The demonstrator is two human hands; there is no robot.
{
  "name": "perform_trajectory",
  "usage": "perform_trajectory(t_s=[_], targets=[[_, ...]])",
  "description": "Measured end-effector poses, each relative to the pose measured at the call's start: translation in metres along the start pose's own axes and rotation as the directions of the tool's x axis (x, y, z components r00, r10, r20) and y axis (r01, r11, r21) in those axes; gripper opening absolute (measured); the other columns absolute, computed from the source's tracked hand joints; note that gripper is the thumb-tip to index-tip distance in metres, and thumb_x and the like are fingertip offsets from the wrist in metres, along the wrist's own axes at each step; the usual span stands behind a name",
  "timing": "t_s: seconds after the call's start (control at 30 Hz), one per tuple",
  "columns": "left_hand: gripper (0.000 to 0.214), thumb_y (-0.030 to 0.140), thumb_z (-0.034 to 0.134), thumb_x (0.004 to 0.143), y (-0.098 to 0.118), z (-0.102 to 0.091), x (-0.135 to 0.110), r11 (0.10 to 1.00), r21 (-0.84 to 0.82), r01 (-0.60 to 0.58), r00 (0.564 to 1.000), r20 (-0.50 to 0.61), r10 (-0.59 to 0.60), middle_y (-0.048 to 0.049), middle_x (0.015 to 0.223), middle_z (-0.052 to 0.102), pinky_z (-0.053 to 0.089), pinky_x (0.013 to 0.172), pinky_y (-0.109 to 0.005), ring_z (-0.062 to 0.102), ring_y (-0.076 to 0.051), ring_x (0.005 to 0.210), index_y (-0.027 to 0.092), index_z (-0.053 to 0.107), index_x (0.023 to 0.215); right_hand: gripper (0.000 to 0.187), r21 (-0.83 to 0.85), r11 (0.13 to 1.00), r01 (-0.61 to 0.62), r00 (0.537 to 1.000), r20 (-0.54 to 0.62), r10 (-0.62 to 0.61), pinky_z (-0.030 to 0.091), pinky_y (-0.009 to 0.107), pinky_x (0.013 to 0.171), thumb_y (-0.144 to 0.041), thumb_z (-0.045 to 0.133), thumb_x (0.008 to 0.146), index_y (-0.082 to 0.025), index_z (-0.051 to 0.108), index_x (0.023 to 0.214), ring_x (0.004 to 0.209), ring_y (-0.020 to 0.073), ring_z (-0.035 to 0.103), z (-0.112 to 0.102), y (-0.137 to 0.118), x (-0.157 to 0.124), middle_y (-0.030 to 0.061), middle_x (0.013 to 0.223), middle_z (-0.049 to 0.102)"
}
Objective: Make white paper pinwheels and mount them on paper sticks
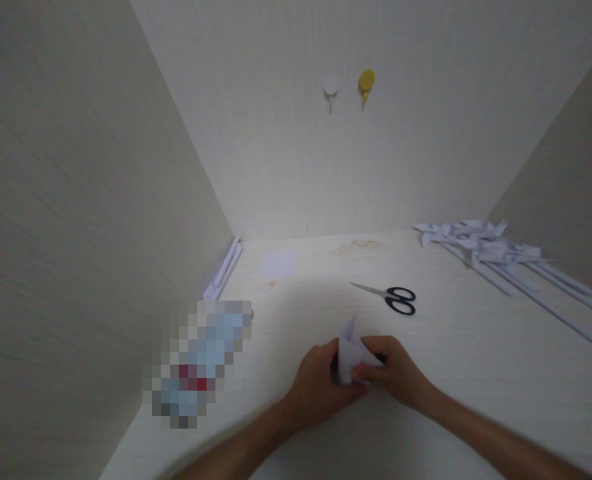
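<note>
A folded piece of white paper point(349, 357) with pointed flaps is between my two hands, above the near part of the table. My left hand point(319, 383) curls round its left side, thumb at the top edge and fingers below. On the other side, my right hand point(396, 370) pinches a flap between thumb and fingers. Part of the paper is hidden behind the fingers. Just beyond my hands lie scissors point(399, 300) with black handles, blades pointing left. Farther back, a flat square of white paper point(279, 264) rests on the table.
Rolled paper sticks topped with folded paper point(486, 250) lie at the back right. Several plain paper rolls point(225, 268) lean along the left wall. A blurred-out blue and red item point(203, 363) sits at left. White point(331, 85) and yellow point(367, 81) hooks are on the back wall.
</note>
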State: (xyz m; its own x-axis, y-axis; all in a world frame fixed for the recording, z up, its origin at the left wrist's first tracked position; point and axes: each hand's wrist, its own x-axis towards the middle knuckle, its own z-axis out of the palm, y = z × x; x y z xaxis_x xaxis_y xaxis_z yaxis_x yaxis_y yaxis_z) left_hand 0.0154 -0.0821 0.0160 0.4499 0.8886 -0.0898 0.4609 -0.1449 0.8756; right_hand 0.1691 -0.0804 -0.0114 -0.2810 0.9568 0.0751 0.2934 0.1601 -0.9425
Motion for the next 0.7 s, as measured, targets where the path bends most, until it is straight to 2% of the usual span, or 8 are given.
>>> perform_trajectory(t_s=[0.17, 0.27, 0.33, 0.4, 0.47, 0.53, 0.63, 0.7], targets=[[0.027, 0.034, 0.054, 0.069, -0.016, -0.002, 0.007, 0.935, -0.353, -0.042, 0.998, 0.033, 0.058, -0.0039, 0.077, 0.060, 0.040, 0.064, -0.025, 0.051, -0.015, 0.071, 0.014, 0.058, 0.085, 0.033, 0.030, 0.998, -0.050, 0.997, -0.049, 0.052, 0.029, 0.021, 0.045, -0.043, 0.058, 0.062, -0.014, 0.049, 0.051, 0.049, 0.0092, 0.034, -0.005, -0.004, 0.002, -0.0028, 0.049, 0.040], [0.026, 0.039, 0.054, 0.067, -0.028, -0.003, 0.012, 0.832, -0.552, 0.045, 0.988, -0.099, -0.119, -0.0022, 0.067, 0.058, 0.039, 0.058, -0.025, 0.051, -0.014, 0.064, 0.013, 0.056, 0.070, 0.032, 0.056, 0.995, -0.087, 0.995, -0.036, 0.089, 0.028, 0.022, 0.044, -0.043, 0.058, 0.063, -0.014, 0.049, 0.051, 0.048, 0.0090, 0.033, -0.007, -0.004, 0.003, -0.0024, 0.048, 0.040], [0.025, 0.038, 0.060, 0.062, -0.031, -0.004, 0.015, 0.734, -0.675, 0.072, 0.932, -0.217, -0.291, 0.0002, 0.059, 0.054, 0.040, 0.056, -0.025, 0.050, -0.013, 0.059, 0.014, 0.052, 0.062, 0.032, 0.062, 0.994, -0.094, 0.996, -0.006, 0.094, 0.028, 0.022, 0.044, -0.042, 0.057, 0.064, -0.014, 0.050, 0.051, 0.047, 0.0093, 0.035, -0.008, -0.004, 0.004, -0.0021, 0.048, 0.041], [0.022, 0.032, 0.063, 0.059, -0.028, -0.006, 0.016, 0.611, -0.789, 0.068, 0.899, -0.217, -0.380, 0.0009, 0.058, 0.054, 0.041, 0.057, -0.025, 0.051, -0.012, 0.058, 0.015, 0.050, 0.061, 0.030, 0.068, 0.993, -0.095, 0.995, -0.003, 0.095, 0.031, 0.022, 0.044, -0.042, 0.057, 0.065, -0.014, 0.052, 0.053, 0.048, 0.0101, 0.038, -0.009, -0.002, 0.004, -0.0014, 0.049, 0.044], [0.018, 0.026, 0.064, 0.060, -0.024, -0.008, 0.017, 0.510, -0.858, 0.063, 0.903, -0.168, -0.394, 0.0003, 0.060, 0.056, 0.043, 0.059, -0.026, 0.053, -0.012, 0.058, 0.014, 0.050, 0.063, 0.029, 0.067, 0.993, -0.095, 0.994, -0.040, 0.097, 0.035, 0.023, 0.045, -0.042, 0.056, 0.067, -0.014, 0.054, 0.057, 0.051, 0.0114, 0.043, -0.010, 0.000, 0.005, -0.0001, 0.053, 0.049], [0.014, 0.022, 0.062, 0.061, -0.020, -0.010, 0.018, 0.452, -0.890, 0.066, 0.914, -0.128, -0.385, -0.0018, 0.063, 0.058, 0.044, 0.060, -0.026, 0.055, -0.013, 0.059, 0.013, 0.051, 0.066, 0.026, 0.025, 0.996, -0.083, 0.985, -0.148, 0.086, 0.039, 0.024, 0.047, -0.041, 0.055, 0.069, -0.014, 0.055, 0.064, 0.054, 0.0130, 0.047, -0.011, 0.003, 0.006, 0.0020, 0.060, 0.053], [0.011, 0.018, 0.060, 0.064, -0.019, -0.010, 0.019, 0.437, -0.897, 0.063, 0.926, -0.111, -0.362, -0.0053, 0.068, 0.061, 0.045, 0.060, -0.025, 0.057, -0.013, 0.062, 0.011, 0.054, 0.070, 0.024, -0.200, 0.980, 0.024, 0.920, -0.379, -0.100, 0.046, 0.028, 0.055, -0.034, 0.056, 0.070, -0.015, 0.054, 0.085, 0.065, 0.0162, 0.053, -0.014, 0.008, 0.007, 0.0070, 0.080, 0.057], [0.012, 0.017, 0.059, 0.065, -0.021, -0.010, 0.019, 0.442, -0.895, 0.051, 0.936, -0.111, -0.334, -0.0063, 0.072, 0.063, 0.046, 0.061, -0.024, 0.058, -0.014, 0.064, 0.011, 0.055, 0.074, 0.026, -0.425, 0.890, 0.167, 0.853, -0.390, -0.346, 0.047, 0.034, 0.069, -0.025, 0.054, 0.072, -0.017, 0.052, 0.098, 0.082, 0.0192, 0.054, -0.015, 0.011, 0.005, 0.0103, 0.097, 0.055]])
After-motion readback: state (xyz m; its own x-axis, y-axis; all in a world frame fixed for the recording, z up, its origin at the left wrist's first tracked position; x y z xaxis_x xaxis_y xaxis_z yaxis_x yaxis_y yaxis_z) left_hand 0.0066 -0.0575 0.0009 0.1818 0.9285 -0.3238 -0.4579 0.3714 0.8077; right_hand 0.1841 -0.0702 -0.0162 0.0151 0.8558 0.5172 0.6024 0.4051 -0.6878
